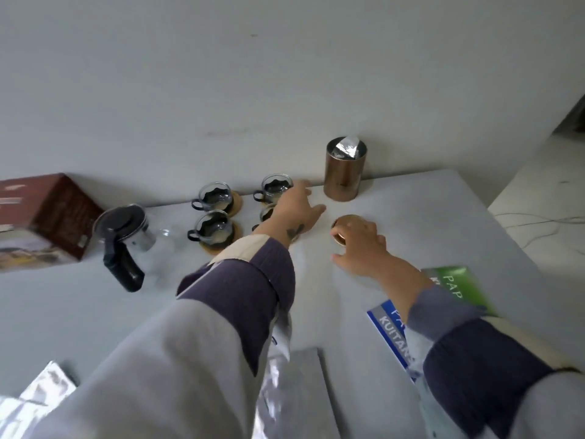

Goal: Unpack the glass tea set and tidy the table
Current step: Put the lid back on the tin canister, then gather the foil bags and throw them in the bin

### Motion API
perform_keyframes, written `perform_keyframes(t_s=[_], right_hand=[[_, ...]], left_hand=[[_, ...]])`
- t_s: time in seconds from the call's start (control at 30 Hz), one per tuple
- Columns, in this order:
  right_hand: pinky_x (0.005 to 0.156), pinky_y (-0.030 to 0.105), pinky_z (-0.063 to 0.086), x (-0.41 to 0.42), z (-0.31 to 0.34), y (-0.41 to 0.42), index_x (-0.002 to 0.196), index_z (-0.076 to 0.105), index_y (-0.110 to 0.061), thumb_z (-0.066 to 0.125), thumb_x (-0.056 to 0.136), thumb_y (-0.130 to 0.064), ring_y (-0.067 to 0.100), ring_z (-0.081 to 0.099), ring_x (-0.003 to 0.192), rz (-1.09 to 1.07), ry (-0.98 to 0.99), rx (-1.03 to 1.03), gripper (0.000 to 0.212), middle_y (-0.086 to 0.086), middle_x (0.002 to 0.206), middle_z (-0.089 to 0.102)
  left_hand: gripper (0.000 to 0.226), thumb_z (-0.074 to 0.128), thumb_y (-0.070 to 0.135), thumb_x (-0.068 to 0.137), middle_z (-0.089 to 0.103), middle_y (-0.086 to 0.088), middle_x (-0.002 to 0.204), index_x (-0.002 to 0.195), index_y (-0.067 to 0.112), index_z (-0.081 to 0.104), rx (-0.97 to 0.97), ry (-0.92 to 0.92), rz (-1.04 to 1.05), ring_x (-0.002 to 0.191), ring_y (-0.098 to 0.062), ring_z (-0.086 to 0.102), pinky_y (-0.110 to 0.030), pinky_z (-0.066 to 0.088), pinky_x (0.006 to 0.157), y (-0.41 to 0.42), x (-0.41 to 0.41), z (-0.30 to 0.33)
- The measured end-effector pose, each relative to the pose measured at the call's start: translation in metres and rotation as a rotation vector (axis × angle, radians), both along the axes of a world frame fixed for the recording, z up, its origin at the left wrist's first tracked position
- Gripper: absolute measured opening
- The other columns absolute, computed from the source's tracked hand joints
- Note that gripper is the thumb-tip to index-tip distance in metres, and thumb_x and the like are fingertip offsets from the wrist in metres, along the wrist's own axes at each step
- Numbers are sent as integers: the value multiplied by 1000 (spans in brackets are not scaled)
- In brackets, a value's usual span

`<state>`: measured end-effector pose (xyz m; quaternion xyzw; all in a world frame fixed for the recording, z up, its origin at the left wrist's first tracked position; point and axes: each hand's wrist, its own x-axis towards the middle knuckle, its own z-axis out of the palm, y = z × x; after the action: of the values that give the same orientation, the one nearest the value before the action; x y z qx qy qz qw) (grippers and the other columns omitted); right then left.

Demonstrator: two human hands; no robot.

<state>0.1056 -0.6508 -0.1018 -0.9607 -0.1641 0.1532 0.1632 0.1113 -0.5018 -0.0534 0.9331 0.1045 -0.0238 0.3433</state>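
Head view: my right hand [361,245] curls over the copper lid [343,228], fingers gripping its rim. My left hand [296,205] lies spread, covering one glass cup [267,213]; three more cups sit just left. Beyond both, the open canister [345,169].

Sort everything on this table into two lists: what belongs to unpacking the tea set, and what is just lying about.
Tea set job:
glass teapot
glass cups on round coasters, four in view
brown box
copper canister, open, foil bag inside
copper lid under the right hand
left hand by the cups

Lying about:
blue booklet
green booklet
silver foil packets
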Motion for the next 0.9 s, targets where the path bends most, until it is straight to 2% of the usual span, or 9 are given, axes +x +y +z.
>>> perform_keyframes(t_s=[0.1, 0.17, 0.3, 0.43, 0.5, 0.6, 0.73, 0.83, 0.9], right_hand=[[106, 45, 33, -46, 4, 10, 137, 36, -29, 58, 87, -28, 29, 28, 135, 15, 96, 41, 55, 4, 143, 37], [106, 46, 34, -82, 3, 15, 138, 34, -29, 58, 85, -25, 31, 27, 132, 62, 134, -11, 59, 6, 139, 39], [105, 41, 36, -145, 2, 22, 145, 24, -29, 64, 83, -23, 33, 25, 133, 139, 274, -109, 74, 9, 142, 33], [111, 47, 30, -188, -4, 31, 150, 0, -28, 77, 68, -52, 36, 16, 138, 130, 333, -270, 115, 13, 150, 17], [112, 47, 27, -208, -11, 30, 150, -4, -27, 74, 64, -64, 35, 15, 139, 44, 320, -273, 122, 12, 151, 15], [110, 46, 24, -236, -21, 28, 148, 5, -25, 73, 60, -68, 34, 16, 139, -61, 259, -229, 119, 11, 151, 14], [109, 47, 26, -274, -41, 39, 143, 15, -28, 76, 57, -66, 33, 15, 135, -32, 192, -217, 112, 9, 148, 12], [103, 42, 30, -294, -44, 53, 130, 33, -29, 80, 62, -51, 30, 24, 127, -53, 163, -98, 86, 8, 138, 24], [100, 39, 29, -300, -42, 62, 122, 40, -30, 82, 59, -51, 29, 28, 122, -61, 209, -12, 79, 6, 130, 29]], left_hand=[[58, 60, 31, 90, 49, -6, 138, 140, 13, 37, 75, 62, -60, 126, -24, 47, -33, 38, 103, 14, -64, -3], [61, 61, 33, 90, 45, -7, 142, 142, 13, 36, 139, 118, -95, 130, -25, 43, -34, 34, 106, 25, -108, -8], [89, 72, 44, 79, 26, -7, 153, 148, 17, 23, 239, 363, -161, 139, -27, 29, -40, 28, 113, 47, -188, -22], [129, 80, 54, 62, -6, -4, 160, 151, 18, -6, 384, 582, -200, 147, -28, -4, -54, 12, 117, 62, -250, -37], [137, 82, 54, 59, -16, -3, 158, 149, 19, -15, 430, 657, -186, 145, -27, -14, -58, 7, 116, 65, -279, -49], [130, 84, 50, 60, -7, -2, 158, 150, 19, -5, 416, 628, -115, 146, -28, -9, -61, 10, 114, 63, -317, -65], [114, 79, 50, 66, -4, -1, 157, 149, 22, 6, 356, 527, -46, 144, -35, -4, -61, 17, 112, 58, -348, -79], [111, 75, 48, 72, 2, -5, 159, 151, 15, 4, 376, 442, -52, 145, -32, 1, -44, 12, 117, 55, -360, -80], [108, 72, 45, 77, 5, -8, 159, 151, 9, 3, 390, 380, -45, 145, -27, 3, -33, 6, 116, 54, -365, -79]])
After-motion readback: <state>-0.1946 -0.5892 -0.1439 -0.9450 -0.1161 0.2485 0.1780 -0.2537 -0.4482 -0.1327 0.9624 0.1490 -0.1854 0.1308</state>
